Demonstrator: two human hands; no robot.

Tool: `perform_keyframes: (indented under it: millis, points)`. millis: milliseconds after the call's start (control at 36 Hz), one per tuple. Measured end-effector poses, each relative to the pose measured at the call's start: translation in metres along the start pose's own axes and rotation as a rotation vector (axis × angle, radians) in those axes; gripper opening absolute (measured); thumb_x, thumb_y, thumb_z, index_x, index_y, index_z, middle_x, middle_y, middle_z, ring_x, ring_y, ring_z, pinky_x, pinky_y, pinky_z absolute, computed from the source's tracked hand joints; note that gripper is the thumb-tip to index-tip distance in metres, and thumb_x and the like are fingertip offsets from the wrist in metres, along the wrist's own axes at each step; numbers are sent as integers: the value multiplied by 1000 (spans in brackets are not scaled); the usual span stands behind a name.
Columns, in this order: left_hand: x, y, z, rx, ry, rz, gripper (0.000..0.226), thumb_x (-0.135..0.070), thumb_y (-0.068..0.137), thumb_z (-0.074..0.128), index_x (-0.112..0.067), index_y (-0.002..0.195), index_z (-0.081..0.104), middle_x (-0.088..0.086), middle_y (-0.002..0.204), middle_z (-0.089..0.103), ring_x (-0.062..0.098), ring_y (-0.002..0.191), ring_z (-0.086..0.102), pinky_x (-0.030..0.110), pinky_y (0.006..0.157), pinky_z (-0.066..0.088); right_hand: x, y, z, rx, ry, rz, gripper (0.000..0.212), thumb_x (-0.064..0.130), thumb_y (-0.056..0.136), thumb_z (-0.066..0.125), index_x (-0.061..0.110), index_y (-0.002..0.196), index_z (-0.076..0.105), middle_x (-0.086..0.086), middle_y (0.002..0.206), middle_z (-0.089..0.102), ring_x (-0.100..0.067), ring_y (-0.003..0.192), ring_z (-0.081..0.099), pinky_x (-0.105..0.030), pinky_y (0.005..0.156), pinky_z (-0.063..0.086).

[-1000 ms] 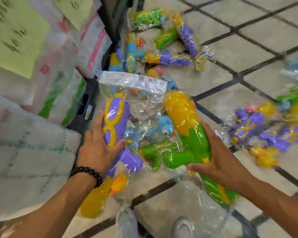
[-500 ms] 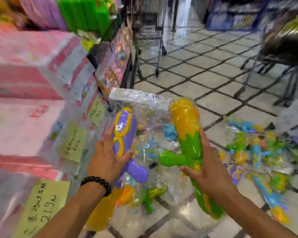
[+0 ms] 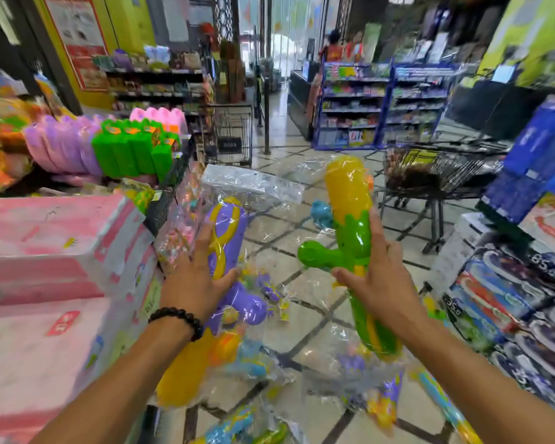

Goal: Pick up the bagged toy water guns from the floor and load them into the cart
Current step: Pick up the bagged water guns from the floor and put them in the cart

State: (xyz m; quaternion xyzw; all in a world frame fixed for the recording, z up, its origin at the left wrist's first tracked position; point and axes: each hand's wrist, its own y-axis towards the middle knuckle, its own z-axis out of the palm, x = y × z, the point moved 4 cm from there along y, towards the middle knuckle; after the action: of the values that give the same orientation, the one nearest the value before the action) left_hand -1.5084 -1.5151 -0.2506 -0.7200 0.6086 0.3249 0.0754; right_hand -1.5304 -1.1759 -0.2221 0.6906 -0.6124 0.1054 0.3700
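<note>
The left hand (image 3: 196, 283) holds a clear-bagged purple and yellow plastic water gun (image 3: 225, 251), fingers curled around it. The right hand (image 3: 378, 277) clasps a bagged green and yellow water gun (image 3: 350, 232) (both above the tiled floor (image 3: 302, 251)). A wire shopping cart (image 3: 442, 174) stands ahead on the right.

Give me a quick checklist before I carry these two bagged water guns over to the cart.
1. Left hand grip on the purple and yellow gun: ok, fingers wrapped round it.
2. Right hand grip on the green and yellow gun: ok.
3. Cart in view: ok, ahead to the right.
4. Room in the cart: cannot tell, it already holds something.
5. Floor path: not ok, more bagged guns lie underfoot.
</note>
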Motion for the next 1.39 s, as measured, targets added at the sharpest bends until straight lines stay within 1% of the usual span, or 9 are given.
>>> perform_keyframes:
  millis: [222, 389, 611, 750, 972, 1056, 1167, 1278, 1389]
  points:
    - [-17, 31, -6, 22, 30, 86, 105, -69, 80, 68, -57, 155, -5, 12, 152, 44, 38, 126, 56, 55, 94, 52, 7, 9, -22, -32, -53, 43, 125, 61, 75, 81, 64, 150, -18, -18, 128, 46, -38, 97, 60, -47, 79, 50]
    - [-37, 64, 25, 38, 28, 85, 104, -68, 80, 70, -56, 155, 0, 15, 124, 57, 38, 99, 64, 46, 78, 54, -24, 38, -25, -49, -99, 97, 125, 73, 68, 74, 63, 150, -18, -20, 140, 43, -44, 112, 61, -58, 90, 53]
    - [-80, 133, 94, 67, 62, 85, 106, -68, 81, 71, -57, 155, -4, 14, 139, 51, 42, 105, 65, 46, 79, 54, -106, 120, -10, -57, -97, 116, 128, 62, 71, 83, 62, 152, -17, -22, 130, 47, -43, 101, 63, -49, 80, 49]
    - [-123, 190, 134, 32, 79, 51, 106, -69, 79, 71, -56, 155, -1, 17, 124, 54, 42, 97, 65, 46, 75, 54, -158, 195, -9, -25, -57, 102, 128, 61, 72, 83, 61, 152, -17, -15, 119, 46, -40, 93, 62, -47, 77, 53]
    - [-173, 273, 180, -3, 84, 17, 107, -70, 78, 71, -60, 154, -5, 14, 106, 52, 37, 80, 62, 42, 64, 50, -215, 315, -14, 36, -67, 83, 127, 60, 75, 82, 62, 151, -19, -20, 131, 44, -44, 111, 58, -56, 90, 54]
    - [-177, 304, 189, -1, 104, 20, 108, -67, 79, 73, -59, 155, -4, 16, 126, 56, 39, 99, 63, 44, 70, 52, -227, 351, -6, 36, -43, 82, 127, 61, 74, 82, 63, 150, -19, -20, 126, 46, -44, 104, 60, -59, 89, 54]
    - [-176, 352, 194, -3, 56, 10, 107, -59, 81, 76, -55, 156, 0, 12, 156, 40, 38, 130, 52, 55, 98, 49, -246, 399, 12, 35, -30, 85, 129, 60, 72, 84, 63, 151, -18, -19, 125, 46, -43, 101, 61, -58, 81, 55]
    - [-166, 403, 210, -12, 101, -27, 105, -59, 82, 75, -55, 156, 0, 11, 159, 33, 40, 129, 54, 57, 98, 49, -264, 452, 41, 55, -22, 85, 129, 62, 70, 84, 63, 151, -18, -17, 122, 46, -42, 99, 61, -51, 77, 54]
    - [-140, 464, 243, -40, 163, -59, 104, -62, 82, 73, -52, 156, 1, 12, 150, 45, 39, 117, 61, 51, 88, 53, -276, 513, 83, 88, -27, 71, 128, 63, 71, 83, 65, 149, -18, -17, 123, 44, -41, 101, 61, -55, 82, 55]
